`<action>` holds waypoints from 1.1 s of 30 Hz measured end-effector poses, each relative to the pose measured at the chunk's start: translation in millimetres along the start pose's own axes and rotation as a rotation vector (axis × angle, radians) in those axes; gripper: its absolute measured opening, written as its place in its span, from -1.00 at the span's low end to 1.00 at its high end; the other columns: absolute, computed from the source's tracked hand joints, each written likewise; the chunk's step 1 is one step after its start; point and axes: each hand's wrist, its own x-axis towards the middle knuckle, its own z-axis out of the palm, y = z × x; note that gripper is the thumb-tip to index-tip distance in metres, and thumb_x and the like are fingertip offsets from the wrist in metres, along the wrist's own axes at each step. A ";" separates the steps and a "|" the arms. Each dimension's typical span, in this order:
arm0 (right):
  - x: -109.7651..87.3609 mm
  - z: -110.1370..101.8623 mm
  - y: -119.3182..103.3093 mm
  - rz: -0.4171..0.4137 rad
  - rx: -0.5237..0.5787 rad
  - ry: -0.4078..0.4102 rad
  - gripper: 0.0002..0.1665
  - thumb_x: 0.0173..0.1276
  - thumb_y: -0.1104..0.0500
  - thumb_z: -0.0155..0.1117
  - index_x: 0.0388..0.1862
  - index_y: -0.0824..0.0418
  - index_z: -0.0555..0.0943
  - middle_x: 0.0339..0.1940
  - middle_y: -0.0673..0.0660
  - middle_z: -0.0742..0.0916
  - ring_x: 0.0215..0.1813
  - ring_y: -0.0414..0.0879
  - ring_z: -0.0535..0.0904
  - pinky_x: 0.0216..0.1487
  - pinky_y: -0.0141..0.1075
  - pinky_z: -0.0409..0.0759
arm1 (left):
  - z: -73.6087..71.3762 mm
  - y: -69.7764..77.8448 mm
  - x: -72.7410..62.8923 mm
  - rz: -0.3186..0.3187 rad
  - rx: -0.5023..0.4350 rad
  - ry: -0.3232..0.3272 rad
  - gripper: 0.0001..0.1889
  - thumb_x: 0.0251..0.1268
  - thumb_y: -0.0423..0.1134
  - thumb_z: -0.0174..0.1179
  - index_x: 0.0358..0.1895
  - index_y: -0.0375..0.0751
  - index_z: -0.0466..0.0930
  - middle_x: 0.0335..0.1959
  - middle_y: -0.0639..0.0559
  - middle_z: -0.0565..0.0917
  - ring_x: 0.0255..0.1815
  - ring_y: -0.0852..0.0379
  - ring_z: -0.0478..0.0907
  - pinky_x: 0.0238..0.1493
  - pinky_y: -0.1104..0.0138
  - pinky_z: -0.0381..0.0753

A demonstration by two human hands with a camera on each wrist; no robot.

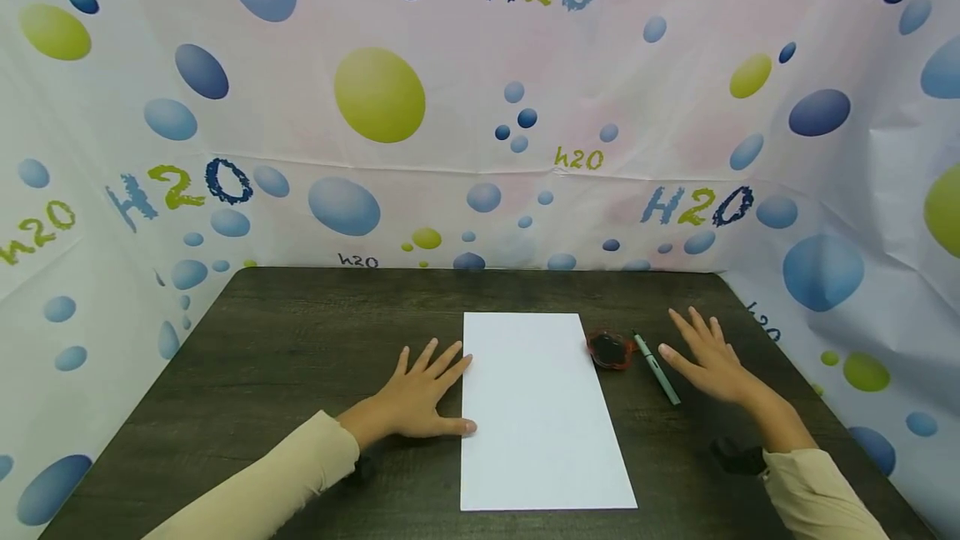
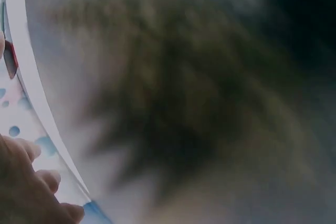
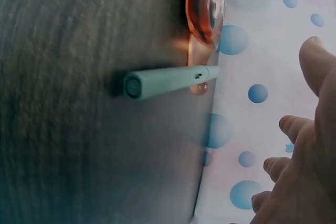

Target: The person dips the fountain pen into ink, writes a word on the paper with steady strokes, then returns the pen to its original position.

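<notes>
A sheet of white paper (image 1: 540, 415) lies on the dark wooden table, long side towards the person. My left hand (image 1: 423, 394) has its fingers spread, and its thumb and a fingertip touch the paper's left edge. Fingers of this hand (image 2: 26, 187) show at the corner of the left wrist view, much of which is blurred. Right of the paper lie red-orange sunglasses (image 1: 611, 351) with dark lenses, and beside them a pale green pen (image 1: 657, 369). Holding nothing, my right hand (image 1: 708, 357) is spread just right of the pen (image 3: 165, 81).
The dark table (image 1: 300, 340) extends on both sides of the paper. Behind it and along the sides hangs a white curtain (image 1: 450, 107) printed with blue and green dots and H2O lettering. A dark strap piece (image 1: 738, 457) sits at the right wrist.
</notes>
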 end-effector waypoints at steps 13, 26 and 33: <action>1.6 14.2 1.1 -0.014 0.131 -0.035 -0.08 0.51 -0.10 -0.04 0.55 0.35 -0.17 0.46 0.59 -0.22 0.37 0.63 -0.49 0.07 0.60 -0.33 | 6.7 7.8 1.8 0.029 -0.025 -0.126 0.03 0.10 0.53 -0.04 0.56 0.09 -0.14 0.59 0.05 -0.20 0.56 -0.19 -0.32 0.34 -0.35 -0.36; 3.3 15.9 6.6 -0.001 0.256 -0.097 -0.17 0.58 -0.05 -0.19 0.53 0.39 -0.22 0.47 0.59 -0.06 0.38 0.62 -0.12 0.17 0.51 0.00 | 5.4 9.2 1.3 0.015 -0.053 -0.163 0.05 0.10 0.52 0.00 0.56 0.07 -0.14 0.59 0.05 -0.24 0.57 -0.13 -0.32 0.34 -0.36 -0.30; 1.9 16.5 14.4 0.019 0.389 -0.108 -0.23 0.62 -0.03 -0.29 0.50 0.50 -0.15 0.41 0.63 0.12 0.36 0.56 0.10 0.23 0.33 0.25 | 6.2 9.3 1.3 0.017 -0.049 -0.161 0.05 0.09 0.53 -0.01 0.56 0.07 -0.15 0.59 0.05 -0.24 0.57 -0.13 -0.31 0.34 -0.36 -0.29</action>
